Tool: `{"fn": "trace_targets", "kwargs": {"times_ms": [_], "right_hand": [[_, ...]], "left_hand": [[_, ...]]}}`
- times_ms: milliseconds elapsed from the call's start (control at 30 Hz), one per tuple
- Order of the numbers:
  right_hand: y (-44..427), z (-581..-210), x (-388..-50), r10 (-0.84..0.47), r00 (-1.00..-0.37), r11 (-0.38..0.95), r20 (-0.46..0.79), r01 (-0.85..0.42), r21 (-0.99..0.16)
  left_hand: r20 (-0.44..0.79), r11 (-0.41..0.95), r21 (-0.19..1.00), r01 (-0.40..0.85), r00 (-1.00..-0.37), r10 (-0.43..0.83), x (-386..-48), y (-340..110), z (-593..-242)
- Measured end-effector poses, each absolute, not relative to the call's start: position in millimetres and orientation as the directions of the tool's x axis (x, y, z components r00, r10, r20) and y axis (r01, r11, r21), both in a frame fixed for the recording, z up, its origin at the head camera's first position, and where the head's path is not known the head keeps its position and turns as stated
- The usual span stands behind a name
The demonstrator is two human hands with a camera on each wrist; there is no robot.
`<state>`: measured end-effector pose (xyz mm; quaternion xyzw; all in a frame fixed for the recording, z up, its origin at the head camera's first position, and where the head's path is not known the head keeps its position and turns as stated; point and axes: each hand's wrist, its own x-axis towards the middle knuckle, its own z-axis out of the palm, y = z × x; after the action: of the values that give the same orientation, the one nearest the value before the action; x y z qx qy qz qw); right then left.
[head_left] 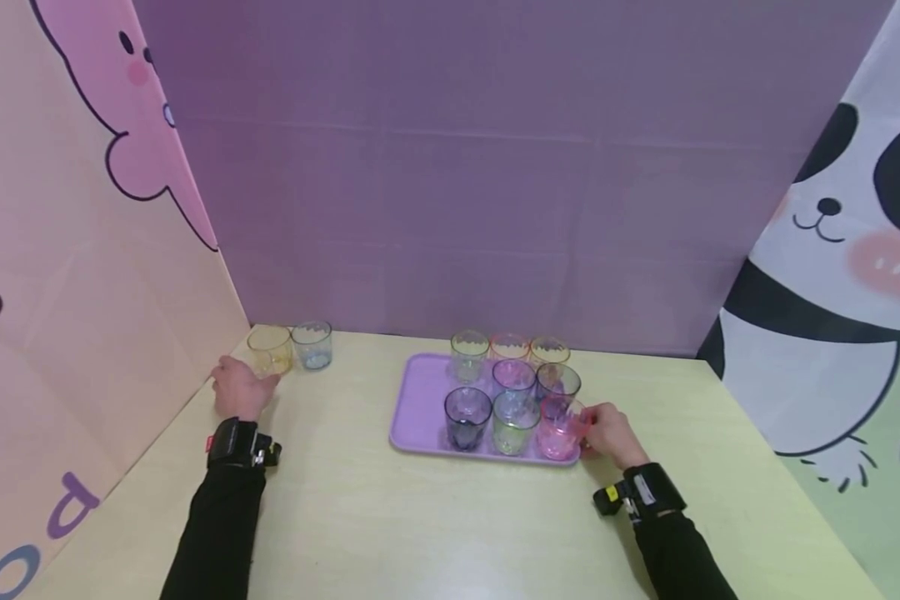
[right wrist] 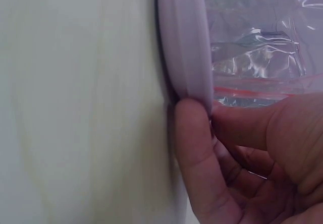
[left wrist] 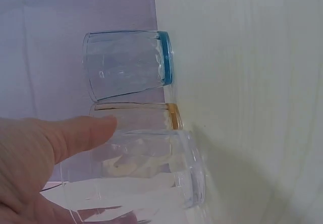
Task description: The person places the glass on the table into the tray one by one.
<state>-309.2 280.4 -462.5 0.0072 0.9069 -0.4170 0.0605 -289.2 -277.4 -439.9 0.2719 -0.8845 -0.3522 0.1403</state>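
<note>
My left hand (head_left: 243, 389) is at the far left of the table. In the left wrist view its thumb and fingers hold a clear glass (left wrist: 189, 183), which the hand hides in the head view. Just beyond stand a yellow glass (head_left: 272, 354) and a blue-tinted glass (head_left: 313, 350), side by side. My right hand (head_left: 612, 433) pinches the near right corner of a purple tray (head_left: 420, 408), thumb on the rim and a finger against its outer side. Right beside that hand, a pink glass (head_left: 558, 437) stands on the tray.
Several more tinted glasses stand in rows on the tray, among them a dark grey glass (head_left: 467, 425) and a green glass (head_left: 513, 429). A purple cloth wall (head_left: 420, 208) closes off the back of the table (head_left: 390, 525). Printed cloth walls flank both sides.
</note>
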Motion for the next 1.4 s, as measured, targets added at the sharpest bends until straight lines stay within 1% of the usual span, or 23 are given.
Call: {"fn": "trace_targets", "kwargs": {"times_ms": [400,533,633,767,900,1000,1133,1267,1400], "right_hand": [[281,-464,-310,-0.035,-0.993,0.664,-0.110,0.059,-0.745],[281,-464,-310,-0.034,-0.994,0.665,-0.105,0.056,-0.744],[281,-464,-309,-0.030,-0.994,0.665,-0.102,0.056,-0.745],[283,-464,-306,-0.029,-0.994,0.665,-0.107,0.061,-0.744],[283,-464,-307,-0.027,-0.994,0.673,-0.108,0.061,-0.737],[282,-464,-308,-0.023,-0.993,0.671,-0.115,0.070,-0.738],[281,-464,-310,-0.028,-0.991,0.663,-0.132,0.080,-0.745],[281,-464,-311,-0.025,-0.991,0.658,-0.129,0.081,-0.749],[281,-463,-311,-0.025,-0.993,0.659,-0.118,0.072,-0.749]], "left_hand": [[0.083,0.534,0.780,-0.327,-0.791,-0.606,-289,-277,-437],[0.111,0.508,0.818,-0.268,-0.795,-0.597,-292,-270,-431],[0.183,0.530,0.824,-0.199,-0.793,-0.582,-294,-257,-423],[0.261,0.555,0.826,-0.093,-0.811,-0.524,-296,-235,-413],[0.322,0.539,0.842,0.033,-0.832,-0.451,-302,-215,-410],[0.374,0.522,0.844,0.120,-0.830,-0.413,-308,-203,-411],[0.419,0.498,0.844,0.201,-0.826,-0.377,-315,-186,-413],[0.429,0.443,0.857,0.264,-0.842,-0.327,-321,-169,-413],[0.371,0.348,0.897,0.273,-0.892,-0.257,-329,-154,-417]]}}
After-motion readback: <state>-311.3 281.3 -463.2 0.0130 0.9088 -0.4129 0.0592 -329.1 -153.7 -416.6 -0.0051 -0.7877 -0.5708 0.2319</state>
